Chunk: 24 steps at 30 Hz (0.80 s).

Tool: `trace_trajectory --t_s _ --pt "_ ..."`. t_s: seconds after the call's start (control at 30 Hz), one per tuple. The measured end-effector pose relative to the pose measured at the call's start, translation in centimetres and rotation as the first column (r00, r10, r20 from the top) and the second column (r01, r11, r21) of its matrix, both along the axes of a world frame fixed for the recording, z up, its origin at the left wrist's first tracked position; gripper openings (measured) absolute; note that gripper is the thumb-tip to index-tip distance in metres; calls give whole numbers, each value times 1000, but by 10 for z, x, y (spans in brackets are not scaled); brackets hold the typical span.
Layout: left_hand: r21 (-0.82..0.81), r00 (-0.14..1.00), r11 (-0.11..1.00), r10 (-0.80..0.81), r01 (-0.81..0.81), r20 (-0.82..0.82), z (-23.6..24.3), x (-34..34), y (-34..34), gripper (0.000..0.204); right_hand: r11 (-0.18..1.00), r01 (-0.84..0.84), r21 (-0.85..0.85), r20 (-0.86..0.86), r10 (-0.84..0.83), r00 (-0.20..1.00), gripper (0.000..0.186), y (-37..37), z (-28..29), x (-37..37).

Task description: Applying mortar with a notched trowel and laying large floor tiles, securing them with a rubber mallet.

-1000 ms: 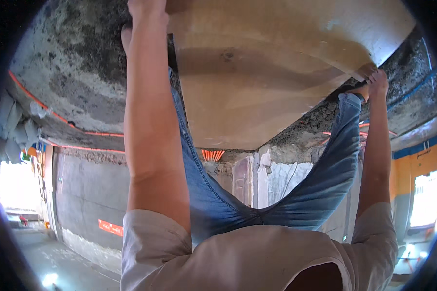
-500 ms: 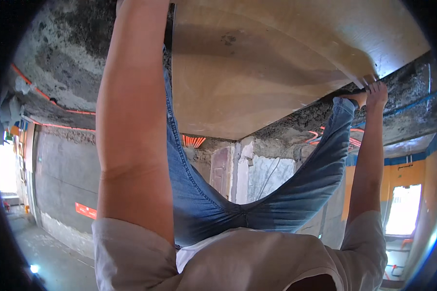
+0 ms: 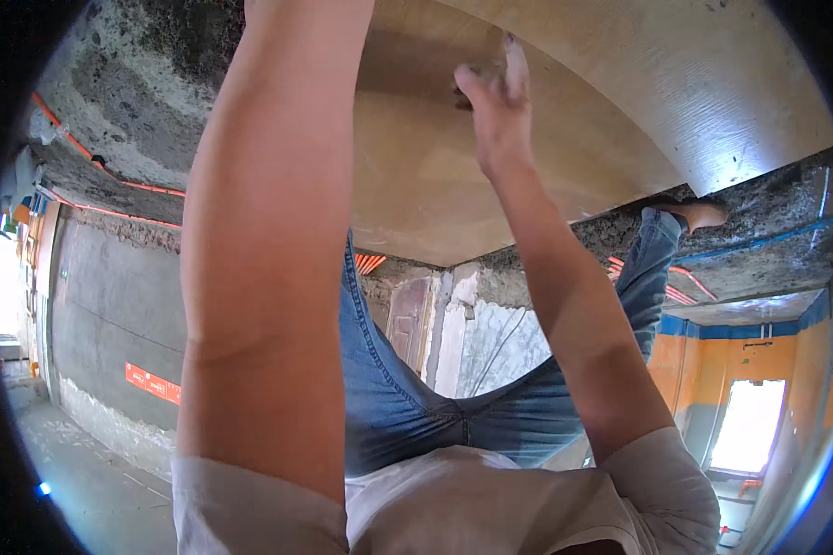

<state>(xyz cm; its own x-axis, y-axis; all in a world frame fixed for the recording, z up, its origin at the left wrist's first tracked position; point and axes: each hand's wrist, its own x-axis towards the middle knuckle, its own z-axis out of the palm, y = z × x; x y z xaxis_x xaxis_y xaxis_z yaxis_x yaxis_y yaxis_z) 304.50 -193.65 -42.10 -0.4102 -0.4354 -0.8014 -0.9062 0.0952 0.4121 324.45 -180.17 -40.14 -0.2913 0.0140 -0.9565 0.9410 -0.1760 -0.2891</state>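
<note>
My right hand (image 3: 502,116) is over a tan plywood sheet (image 3: 435,176), with its thumb and index finger apart. I cannot tell whether it touches the wood. A dark smudge shows beside the thumb. A second, lighter board (image 3: 713,83) lies at the upper right, its edge crossing the first sheet. My left forearm (image 3: 287,120) stretches up past the top edge of the picture, so the left hand is out of sight. My bare right foot (image 3: 706,215) rests beside the boards' right side.
Rough, dirty concrete (image 3: 111,102) surrounds the boards. Orange conduit (image 3: 79,143) runs along the left, and more orange pipes (image 3: 370,264) stick out behind the sheet. A blue pipe (image 3: 759,242) runs at the right. Beyond stand a grey wall (image 3: 111,287) and a bright doorway (image 3: 748,425).
My right hand has left the board's edge beside my foot and swung left over the plywood. The lighter board's edge has shifted slightly. My left arm stays stretched forward.
</note>
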Motion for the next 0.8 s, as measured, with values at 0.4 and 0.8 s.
trace_trajectory --t_s 0.4,0.8 --pt "-169 962 976 172 -137 213 18 -28 23 56 871 491 -19 -27 -491 871 14 -51 -33 -48" --pt "148 885 962 142 -228 444 61 -44 16 61 846 512 -150 115 -500 859 13 -58 -28 -69"
